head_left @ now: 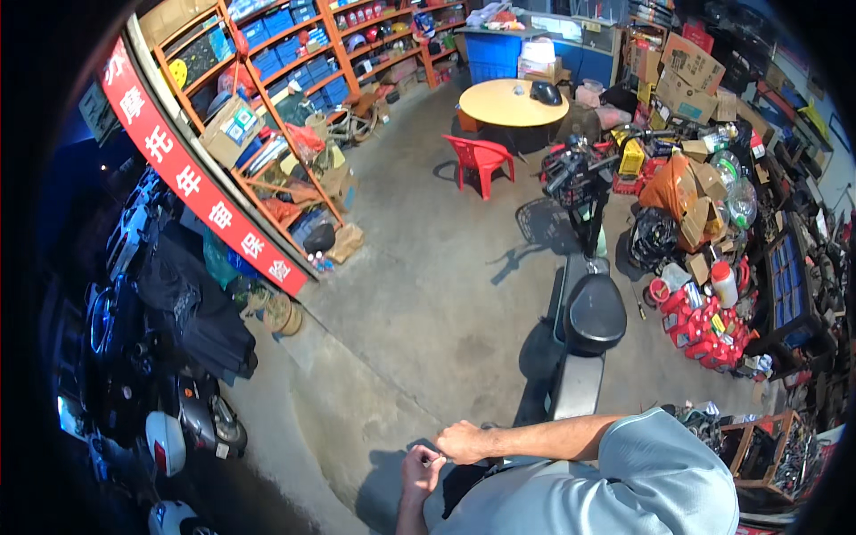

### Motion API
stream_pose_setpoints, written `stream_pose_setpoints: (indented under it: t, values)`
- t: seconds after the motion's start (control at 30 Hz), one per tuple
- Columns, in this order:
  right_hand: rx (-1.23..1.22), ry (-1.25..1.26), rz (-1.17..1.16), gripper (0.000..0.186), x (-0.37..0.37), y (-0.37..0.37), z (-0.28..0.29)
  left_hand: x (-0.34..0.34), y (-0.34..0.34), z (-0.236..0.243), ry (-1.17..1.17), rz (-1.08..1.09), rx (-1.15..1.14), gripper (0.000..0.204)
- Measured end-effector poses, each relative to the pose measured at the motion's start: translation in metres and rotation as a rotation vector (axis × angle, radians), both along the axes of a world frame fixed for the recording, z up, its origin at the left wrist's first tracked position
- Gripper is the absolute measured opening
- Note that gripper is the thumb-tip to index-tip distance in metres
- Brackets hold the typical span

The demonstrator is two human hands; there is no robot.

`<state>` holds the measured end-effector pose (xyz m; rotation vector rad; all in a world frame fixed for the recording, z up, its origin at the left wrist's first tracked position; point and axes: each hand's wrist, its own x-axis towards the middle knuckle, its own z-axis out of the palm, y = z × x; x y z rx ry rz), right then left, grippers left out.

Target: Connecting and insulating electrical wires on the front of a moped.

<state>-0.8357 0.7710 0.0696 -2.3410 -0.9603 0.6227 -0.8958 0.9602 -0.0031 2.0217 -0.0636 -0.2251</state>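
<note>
In the head view my left hand [419, 471] and my right hand [462, 442] are close together at the lower middle, both with curled fingers. Between their fingertips is something small and pale, too small to name. My right forearm reaches across from a light grey short sleeve. Just above it stands an electric scooter, with a black seat [596, 312] and a long grey rear deck [580, 383]; its handlebar [575, 169] points away from me.
A round yellow table [499, 102] and red chair [479, 169] stand ahead. Orange shelves [321, 40] and a red banner [187, 178] line the left, with parked scooters [205, 419] below. Cardboard boxes [691, 62], red plastic parts [704, 330], bags and wooden crates [762, 455] crowd the right.
</note>
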Motion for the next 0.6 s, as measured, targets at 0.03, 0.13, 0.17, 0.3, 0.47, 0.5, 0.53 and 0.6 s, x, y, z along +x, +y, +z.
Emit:
stream_pose_setpoints:
  t: [0.03, 0.13, 0.17, 0.3, 0.47, 0.5, 0.53, 0.6]
  values:
    - [-0.022, 0.007, -0.028, 0.022, 0.018, 0.004, 0.002, 0.024, 0.002, -0.001, -0.009, -0.022, -0.005, 0.015]
    - [-0.066, 0.007, -0.112, 0.021, 0.074, 0.012, -0.004, 0.086, -0.002, 0.006, 0.041, 0.011, 0.108, 0.01]
    - [-0.091, 0.024, -0.143, 0.021, 0.091, 0.014, -0.005, 0.107, 0.0, 0.005, 0.041, -0.015, 0.105, 0.01]
    - [-0.12, 0.073, -0.319, 0.02, 0.161, 0.02, -0.01, 0.196, 0.009, 0.007, 0.067, -0.256, 0.001, 0.011]
    - [-0.169, 0.075, -0.549, 0.021, 0.258, 0.024, -0.035, 0.328, 0.006, 0.023, -0.211, -0.435, 0.161, 0.032]
    - [-0.214, 0.093, -0.619, 0.022, 0.274, 0.023, -0.029, 0.349, 0.002, 0.031, -0.05, -0.407, 0.029, 0.039]
    - [-0.202, 0.137, -0.682, 0.024, 0.294, 0.024, -0.037, 0.374, 0.003, 0.029, 0.102, -0.404, -0.129, 0.048]
    - [-0.217, 0.128, -0.808, 0.025, 0.324, 0.024, -0.035, 0.414, 0.0, 0.038, 0.28, -0.368, -0.456, 0.044]
